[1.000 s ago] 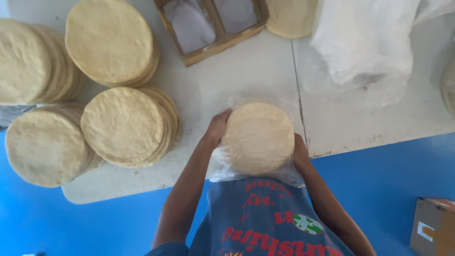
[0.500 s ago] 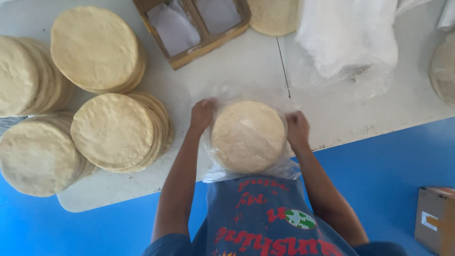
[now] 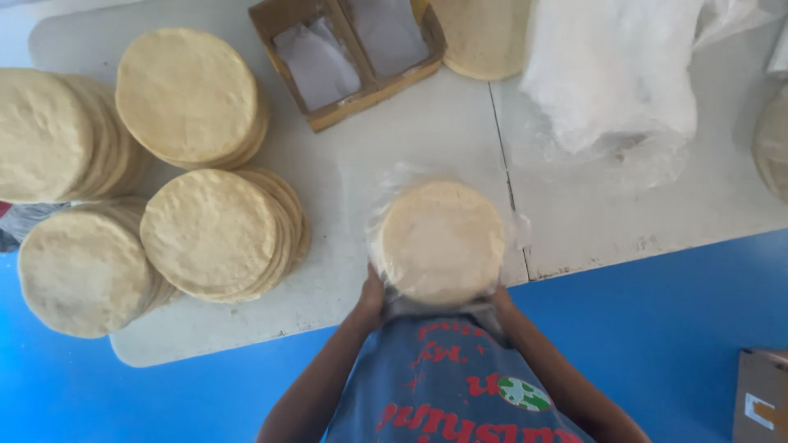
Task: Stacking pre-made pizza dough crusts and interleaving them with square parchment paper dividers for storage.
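With both hands clamped on the clear bag (image 3: pixel 394 197) at its near edge, left hand (image 3: pixel 371 297) and right hand (image 3: pixel 497 300), keep the flatbread stack (image 3: pixel 442 239) level and square on the surface (image 3: pixel 361 164) while you gather the plastic.

Bright, even daylight washes the white worktop (image 3: pixel 410 123), leaving only faint, soft shadows under the flatbread stacks (image 3: pixel 213 234) left of the grip. The clear plastic bags (image 3: pixel 616 74) up and right glare pale. Slight softness throughout; edges bend mildly.

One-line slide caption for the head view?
Both hands grip a clear bag of stacked flatbreads at the white table edge.
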